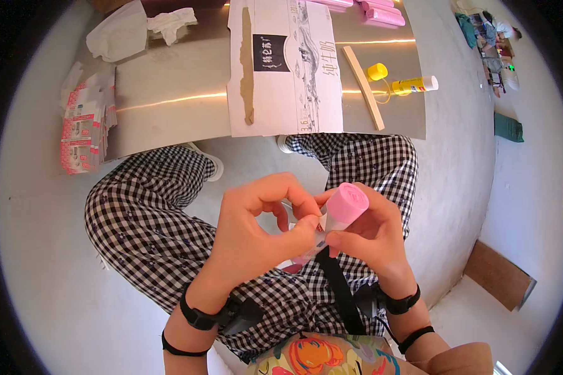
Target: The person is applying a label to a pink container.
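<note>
Above my lap, my right hand [378, 240] is wrapped round a clear, tube-like container with a round pink cap [349, 203]. The container is tilted, its cap pointing up and to the right, and its lower end is partly hidden by my fingers. My left hand [266, 234] pinches with thumb and forefinger at the container's side, just left of the cap. A small white piece with red marks [321, 224] shows between those fingertips; whether it is a label or a loose scrap, I cannot tell.
On the metal table, flattened cardboard [288, 100] lies ahead. To its right are a wooden strip [364, 87], a yellow glue bottle [413, 85], a yellow cap [376, 72] and pink packs [385, 14]. At left are stacked pink-and-white printed sheets [81, 128] and a white bag [117, 31].
</note>
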The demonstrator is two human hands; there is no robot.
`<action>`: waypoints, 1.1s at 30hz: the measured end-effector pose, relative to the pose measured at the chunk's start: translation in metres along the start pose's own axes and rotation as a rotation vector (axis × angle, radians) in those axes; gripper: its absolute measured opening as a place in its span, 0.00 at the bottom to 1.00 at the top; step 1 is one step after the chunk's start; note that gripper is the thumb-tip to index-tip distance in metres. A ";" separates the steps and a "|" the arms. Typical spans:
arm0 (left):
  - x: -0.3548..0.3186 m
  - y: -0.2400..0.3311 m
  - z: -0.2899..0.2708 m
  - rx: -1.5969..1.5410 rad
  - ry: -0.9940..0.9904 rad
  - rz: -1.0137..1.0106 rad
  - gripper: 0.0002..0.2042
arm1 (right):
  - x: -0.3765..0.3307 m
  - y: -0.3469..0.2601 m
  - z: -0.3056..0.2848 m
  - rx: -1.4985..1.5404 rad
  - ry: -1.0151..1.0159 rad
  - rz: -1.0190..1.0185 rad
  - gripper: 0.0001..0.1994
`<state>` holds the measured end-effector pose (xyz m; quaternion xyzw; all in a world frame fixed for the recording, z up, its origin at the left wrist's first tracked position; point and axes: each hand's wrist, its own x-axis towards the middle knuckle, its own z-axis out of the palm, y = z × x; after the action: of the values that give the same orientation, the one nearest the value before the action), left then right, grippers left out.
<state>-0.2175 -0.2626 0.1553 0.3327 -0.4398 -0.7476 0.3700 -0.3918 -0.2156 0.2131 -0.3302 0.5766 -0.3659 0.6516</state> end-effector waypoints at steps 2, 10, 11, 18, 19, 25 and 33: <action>0.001 -0.001 -0.002 -0.081 -0.035 -0.061 0.01 | -0.001 0.001 -0.004 0.052 -0.026 0.004 0.21; 0.007 -0.007 -0.001 -0.398 -0.119 -0.177 0.03 | 0.001 0.004 -0.008 0.179 -0.025 0.018 0.20; 0.007 -0.004 0.003 -0.288 -0.046 -0.145 0.04 | 0.001 0.007 -0.009 0.167 0.015 0.016 0.20; 0.006 -0.009 0.020 0.317 0.125 0.276 0.11 | 0.004 0.006 -0.010 0.092 0.170 -0.033 0.17; 0.006 -0.009 0.020 0.341 0.136 0.290 0.11 | 0.003 0.006 -0.009 0.092 0.170 -0.031 0.17; 0.006 -0.011 0.018 0.452 0.129 0.359 0.08 | 0.002 0.012 -0.009 0.035 0.166 -0.066 0.17; 0.008 -0.004 0.018 0.457 0.072 0.317 0.07 | 0.000 0.009 -0.012 0.035 0.228 -0.025 0.18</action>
<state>-0.2374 -0.2602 0.1573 0.3609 -0.6301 -0.5495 0.4133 -0.4025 -0.2105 0.2040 -0.2822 0.6363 -0.4191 0.5829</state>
